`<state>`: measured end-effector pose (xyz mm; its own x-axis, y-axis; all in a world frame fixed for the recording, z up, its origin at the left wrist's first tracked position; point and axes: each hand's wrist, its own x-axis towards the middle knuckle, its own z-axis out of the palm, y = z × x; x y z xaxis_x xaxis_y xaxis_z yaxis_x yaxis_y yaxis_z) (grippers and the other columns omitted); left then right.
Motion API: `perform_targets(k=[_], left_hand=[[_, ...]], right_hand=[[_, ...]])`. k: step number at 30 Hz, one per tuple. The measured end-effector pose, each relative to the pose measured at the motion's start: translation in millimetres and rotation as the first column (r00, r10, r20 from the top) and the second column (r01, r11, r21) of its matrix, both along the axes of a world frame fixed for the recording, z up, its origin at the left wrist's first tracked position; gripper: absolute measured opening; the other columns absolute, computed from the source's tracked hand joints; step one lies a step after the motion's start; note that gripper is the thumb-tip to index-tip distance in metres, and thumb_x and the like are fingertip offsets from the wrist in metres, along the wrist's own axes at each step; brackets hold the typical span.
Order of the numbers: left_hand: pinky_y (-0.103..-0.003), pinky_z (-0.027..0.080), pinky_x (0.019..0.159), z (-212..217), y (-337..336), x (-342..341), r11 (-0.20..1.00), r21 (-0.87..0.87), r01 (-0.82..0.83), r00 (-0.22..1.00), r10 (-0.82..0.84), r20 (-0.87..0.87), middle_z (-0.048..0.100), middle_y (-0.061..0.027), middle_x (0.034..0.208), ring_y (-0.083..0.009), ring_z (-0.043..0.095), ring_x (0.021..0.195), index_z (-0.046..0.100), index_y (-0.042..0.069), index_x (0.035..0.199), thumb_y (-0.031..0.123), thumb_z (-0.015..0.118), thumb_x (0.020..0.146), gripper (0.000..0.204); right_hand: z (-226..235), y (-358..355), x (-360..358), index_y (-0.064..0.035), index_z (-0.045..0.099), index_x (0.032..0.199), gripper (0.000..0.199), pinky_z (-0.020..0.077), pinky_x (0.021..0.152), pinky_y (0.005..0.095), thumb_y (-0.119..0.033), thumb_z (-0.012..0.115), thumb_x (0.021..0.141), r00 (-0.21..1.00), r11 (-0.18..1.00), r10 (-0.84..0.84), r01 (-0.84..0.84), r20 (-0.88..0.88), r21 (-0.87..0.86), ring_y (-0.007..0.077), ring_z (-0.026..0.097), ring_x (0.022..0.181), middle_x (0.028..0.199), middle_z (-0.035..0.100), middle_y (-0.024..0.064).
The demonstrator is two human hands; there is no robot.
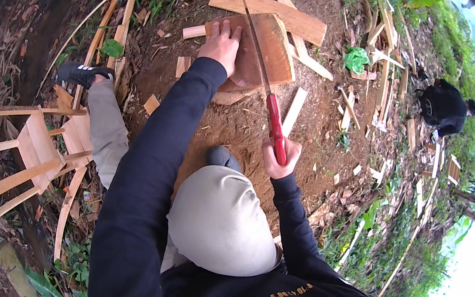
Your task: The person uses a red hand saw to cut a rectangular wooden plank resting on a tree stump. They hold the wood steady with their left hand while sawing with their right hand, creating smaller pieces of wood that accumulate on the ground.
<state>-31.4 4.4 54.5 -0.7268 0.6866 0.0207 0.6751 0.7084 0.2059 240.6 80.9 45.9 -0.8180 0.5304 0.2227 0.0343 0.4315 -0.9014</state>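
A hand saw with a red handle and a long, thin metal blade (273, 112) is being gripped by the right hand (277, 168), closed round the handle. Its blade is being held over a thick, brown wooden block (280, 50) — just beside a wide, pale wooden plank (303, 23) — which is being touched by the left hand (220, 49), fingers spread.

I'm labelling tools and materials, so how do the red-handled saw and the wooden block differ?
Shape: the saw is long and narrow; the wooden block is broad and thick. Colour: the saw has a red handle; the wooden block is brown, paler on its right face. Hold: the right hand wraps around the saw's handle; the left hand lies spread on the wooden block. Each has a hand on it.
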Motion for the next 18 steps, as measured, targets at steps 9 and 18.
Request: perform_targets(k=[9, 18], left_hand=[[-0.048, 0.039, 0.114, -10, 0, -4, 0.998, -0.051, 0.021, 1.000, -0.021, -0.005, 0.032, -0.0281, 0.153, -0.0468, 0.029, 0.143, 0.032, 0.003, 0.151, 0.046, 0.098, 0.038, 0.138], [-0.047, 0.039, 0.115, -5, 3, -1, 0.998, -0.060, 0.010, 1.000, -0.010, 0.007, 0.033, -0.0270, 0.153, -0.0453, 0.030, 0.143, 0.032, 0.004, 0.151, 0.047, 0.098, 0.038, 0.138]], right_hand=[[-15, 3, 4, -0.0027, 0.057, 0.064, 0.016, 0.0405, 0.044, 0.0287, -0.008, 0.064, 0.077, 1.000, 0.998, 0.000, 0.000, -0.001, -0.056, 0.0137, 0.048, 0.039, 0.047, 0.046, 0.0044], [-14, -3, 2, -0.0030, 0.056, 0.063, 0.018, 0.0397, 0.044, 0.0292, -0.009, 0.065, 0.077, 0.999, 0.999, -0.038, 0.038, -0.020, -0.022, 0.0137, 0.047, 0.039, 0.047, 0.046, 0.0040]])
